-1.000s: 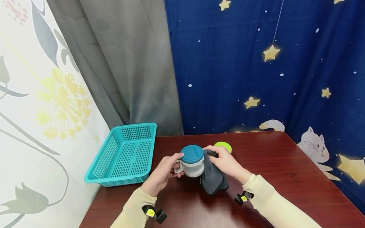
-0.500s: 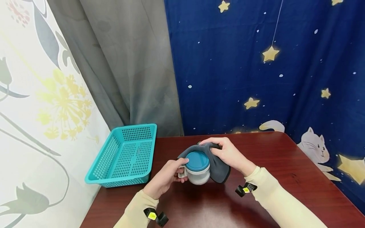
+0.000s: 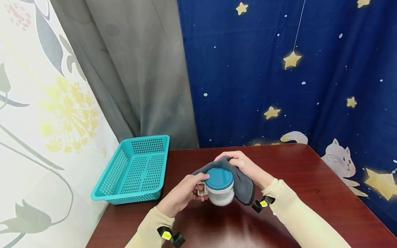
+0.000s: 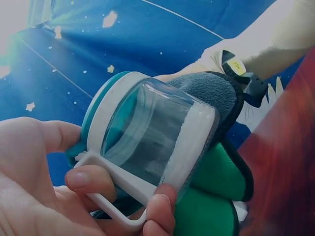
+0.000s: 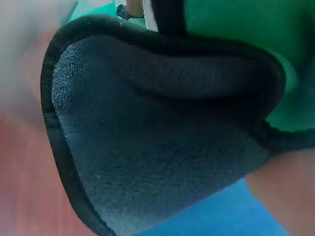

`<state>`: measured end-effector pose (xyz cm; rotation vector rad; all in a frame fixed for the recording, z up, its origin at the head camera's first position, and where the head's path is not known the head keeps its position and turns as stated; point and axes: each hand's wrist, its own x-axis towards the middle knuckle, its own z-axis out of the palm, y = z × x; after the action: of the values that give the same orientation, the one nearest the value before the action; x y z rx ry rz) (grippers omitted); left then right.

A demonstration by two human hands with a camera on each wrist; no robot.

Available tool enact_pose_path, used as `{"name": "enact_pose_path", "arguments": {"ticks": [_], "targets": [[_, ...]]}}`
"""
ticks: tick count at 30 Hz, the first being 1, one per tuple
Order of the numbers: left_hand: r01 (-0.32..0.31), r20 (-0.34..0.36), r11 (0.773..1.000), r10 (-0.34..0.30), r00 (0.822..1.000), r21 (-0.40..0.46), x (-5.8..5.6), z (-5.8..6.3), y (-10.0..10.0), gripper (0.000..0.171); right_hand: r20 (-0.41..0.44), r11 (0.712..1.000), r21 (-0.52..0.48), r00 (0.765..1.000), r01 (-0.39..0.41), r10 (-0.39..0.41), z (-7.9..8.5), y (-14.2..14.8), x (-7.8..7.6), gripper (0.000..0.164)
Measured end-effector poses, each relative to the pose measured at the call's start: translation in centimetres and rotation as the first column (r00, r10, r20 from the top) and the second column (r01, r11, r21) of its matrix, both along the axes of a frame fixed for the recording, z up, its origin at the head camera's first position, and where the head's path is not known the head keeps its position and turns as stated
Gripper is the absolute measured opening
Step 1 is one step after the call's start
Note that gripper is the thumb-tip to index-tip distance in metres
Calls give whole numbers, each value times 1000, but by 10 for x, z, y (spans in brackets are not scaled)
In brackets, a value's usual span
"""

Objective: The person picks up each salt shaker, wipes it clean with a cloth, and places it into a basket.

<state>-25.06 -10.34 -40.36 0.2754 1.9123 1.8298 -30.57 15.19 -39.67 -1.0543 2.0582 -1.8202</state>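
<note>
My left hand (image 3: 183,191) holds a clear jar (image 3: 221,197) by its white handle (image 4: 118,179). The thumb rests at the rim of its blue lid (image 3: 219,179). White matter fills the bottom of the jar in the left wrist view. A grey cloth (image 3: 244,186) with black edging and a green reverse side (image 4: 221,172) wraps around the far and right sides of the jar. My right hand (image 3: 246,167) grips the cloth from behind; most of its fingertips are hidden. In the right wrist view the cloth (image 5: 138,137) covers most of the picture.
At the left of the reddish-brown table (image 3: 310,193) stands a turquoise plastic basket (image 3: 144,172). A grey curtain (image 3: 142,75) and a blue starry curtain (image 3: 242,79) hang behind the table. A patterned white surface (image 3: 46,137) borders it at the left.
The cloth has gone from hanging at the jar's right to wrapping behind it. The jar has shifted slightly right and nearer. A lime-green disc behind my right hand is now hidden.
</note>
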Motion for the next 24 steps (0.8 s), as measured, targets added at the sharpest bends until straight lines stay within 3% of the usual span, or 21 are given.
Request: {"name": "enact_pose_path", "arguments": {"ticks": [8, 11, 18, 24], "targets": [[8, 12, 1000, -8, 1000, -7, 2, -2, -2, 37, 50, 987, 136, 996, -82, 75, -27, 3, -7, 38], [6, 10, 1000, -6, 1000, -7, 1, -2, -3, 38, 80, 987, 133, 994, -91, 81, -38, 3, -5, 36], [-38, -18, 999, 38, 999, -12, -6, -3, -9, 44, 149, 999, 43, 989, -27, 20, -46, 5, -1, 35], [-168, -40, 985, 167, 985, -29, -14, -8, -11, 50, 196, 990, 20, 971, 137, -138, -46, 1, 5, 35]]}}
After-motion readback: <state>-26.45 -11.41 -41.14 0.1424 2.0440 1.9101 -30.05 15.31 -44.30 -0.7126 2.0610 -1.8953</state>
